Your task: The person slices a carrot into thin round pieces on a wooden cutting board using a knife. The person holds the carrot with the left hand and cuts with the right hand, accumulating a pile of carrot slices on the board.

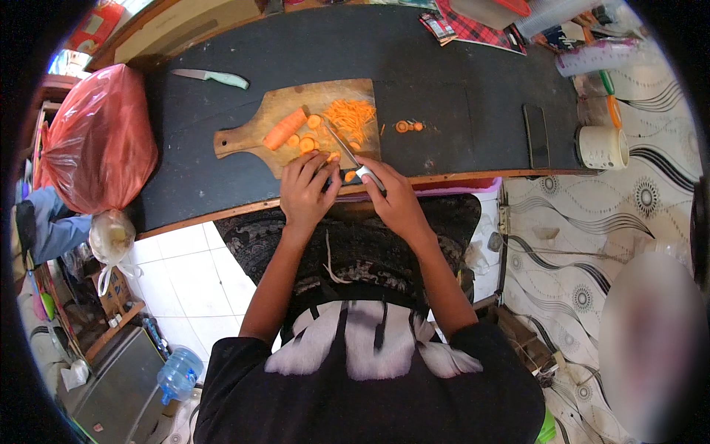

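Observation:
A wooden cutting board (249,133) with a handle lies near the table's front edge. My right hand (392,194) grips a knife (345,145) by its light handle, the blade slanting up and left over the board. My left hand (310,188) rests its fingertips at the board's front edge, on small carrot pieces (333,157) that the fingers partly hide. A thick peeled carrot piece (285,129) lies on the board beside several round carrot slices (307,145). Thin carrot strips (350,114) form a pile at the board's upper right. A loose carrot piece (350,176) sits by the knife handle.
Several carrot slices (402,126) lie on the black table (444,105) right of the board. A second knife (213,76) lies at the upper left, near a red plastic bag (105,139). At the right are a phone (535,136) and a cream container (602,147).

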`<state>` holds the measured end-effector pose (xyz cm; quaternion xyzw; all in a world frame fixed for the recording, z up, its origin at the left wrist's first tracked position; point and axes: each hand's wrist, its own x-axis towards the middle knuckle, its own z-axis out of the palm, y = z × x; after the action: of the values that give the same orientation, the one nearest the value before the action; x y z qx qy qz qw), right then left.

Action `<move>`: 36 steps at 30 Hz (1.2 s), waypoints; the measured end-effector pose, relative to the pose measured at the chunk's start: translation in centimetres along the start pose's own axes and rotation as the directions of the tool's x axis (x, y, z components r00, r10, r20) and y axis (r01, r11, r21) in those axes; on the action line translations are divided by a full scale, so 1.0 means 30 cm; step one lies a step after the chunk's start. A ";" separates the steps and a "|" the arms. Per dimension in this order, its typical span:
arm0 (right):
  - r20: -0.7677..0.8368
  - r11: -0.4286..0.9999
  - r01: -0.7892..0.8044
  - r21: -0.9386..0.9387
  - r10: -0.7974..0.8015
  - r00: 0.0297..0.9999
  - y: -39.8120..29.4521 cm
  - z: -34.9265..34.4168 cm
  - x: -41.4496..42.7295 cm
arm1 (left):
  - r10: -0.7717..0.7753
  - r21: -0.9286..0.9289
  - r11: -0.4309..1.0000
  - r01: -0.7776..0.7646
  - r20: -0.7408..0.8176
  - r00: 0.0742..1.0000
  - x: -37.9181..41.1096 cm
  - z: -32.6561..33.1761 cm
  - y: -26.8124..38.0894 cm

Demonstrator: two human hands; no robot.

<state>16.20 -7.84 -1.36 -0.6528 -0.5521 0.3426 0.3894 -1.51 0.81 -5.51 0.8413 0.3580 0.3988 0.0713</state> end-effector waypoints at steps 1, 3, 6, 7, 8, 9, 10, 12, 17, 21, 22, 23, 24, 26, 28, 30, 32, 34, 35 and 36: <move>-0.001 1.000 0.009 -0.001 -0.009 1.000 0.002 0.000 0.000 | -0.007 -0.007 1.000 0.007 -0.005 1.000 0.000 0.000 0.002; 0.006 1.000 -0.009 0.007 0.009 1.000 0.001 0.001 0.001 | -0.022 -0.019 1.000 0.021 -0.014 1.000 0.001 -0.002 0.004; 0.008 1.000 -0.014 0.014 0.014 1.000 0.000 0.002 0.001 | -0.033 -0.020 0.999 0.033 -0.010 0.999 0.006 -0.003 0.004; 0.005 1.000 -0.013 0.015 0.013 1.000 0.000 0.001 0.001 | -0.042 -0.002 0.999 0.042 0.005 0.999 0.011 -0.006 0.009; 0.001 1.000 -0.013 0.028 0.013 1.000 0.003 0.002 0.001 | -0.052 0.017 0.999 0.051 0.021 0.998 0.016 -0.009 0.015; -0.002 0.999 -0.012 0.041 0.012 1.000 0.007 0.004 0.003 | -0.061 0.037 0.998 0.060 0.036 0.997 0.023 -0.014 0.021; -0.006 0.998 -0.011 0.054 0.012 1.000 0.009 0.005 0.004 | -0.070 0.057 0.996 0.067 0.040 0.997 0.027 -0.017 0.026; -0.004 0.998 -0.014 0.063 0.014 1.000 0.006 0.001 0.005 | -0.087 0.098 0.992 0.082 0.048 0.995 0.032 -0.021 0.032; 0.001 0.995 -0.042 0.088 0.042 0.999 0.007 0.002 0.002 | -0.169 0.095 0.982 0.165 0.026 0.985 0.007 -0.005 0.021; -0.007 0.994 -0.050 0.096 0.051 0.999 0.012 0.005 0.002 | -0.162 0.140 0.978 0.153 0.050 0.986 0.006 -0.007 0.022; -0.015 0.994 -0.046 0.095 0.048 0.999 0.012 0.007 0.002 | -0.154 0.135 0.980 0.145 0.053 0.987 0.007 -0.010 0.022; -0.013 0.993 -0.042 0.108 0.044 0.999 0.012 0.006 0.002 | -0.146 0.130 0.982 0.137 0.057 0.988 0.008 -0.013 0.021; -0.014 0.992 -0.038 0.119 0.040 0.999 0.009 0.003 0.003 | -0.136 0.123 0.984 0.128 0.060 0.989 0.008 -0.014 0.020; -0.020 0.991 -0.032 0.126 0.035 0.999 0.011 0.004 0.005 | -0.138 0.113 0.985 0.130 0.059 0.989 0.001 -0.009 0.015; -0.032 0.993 -0.028 0.115 0.032 0.999 0.018 0.008 0.007 | -0.152 0.095 0.985 0.147 0.046 0.987 0.005 -0.004 0.017; -0.022 0.990 -0.053 0.131 0.057 0.998 0.019 0.005 0.009 | -0.182 0.074 0.981 0.180 0.024 0.983 0.008 -0.002 0.021; -0.025 0.989 -0.054 0.139 0.058 0.998 0.022 0.005 0.010 | -0.247 0.043 0.968 0.246 0.038 0.968 0.004 -0.003 0.025; -0.045 0.990 -0.027 0.139 0.034 0.998 0.029 0.008 0.011 | -0.285 0.017 0.958 0.285 0.040 0.958 0.000 0.000 0.024; -0.032 0.988 -0.051 0.149 0.057 0.998 0.030 0.007 0.011 | -0.292 0.006 0.956 0.292 0.036 0.956 0.000 0.003 0.020; -0.019 0.984 -0.076 0.158 0.080 0.997 0.023 0.003 0.013 | -0.299 -0.006 0.954 0.300 0.032 0.954 0.000 0.004 0.016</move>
<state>16.50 -7.49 -2.02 -0.6453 -0.4925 0.3918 0.4331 -1.15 0.48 -5.41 0.7830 0.4781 0.3722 0.1408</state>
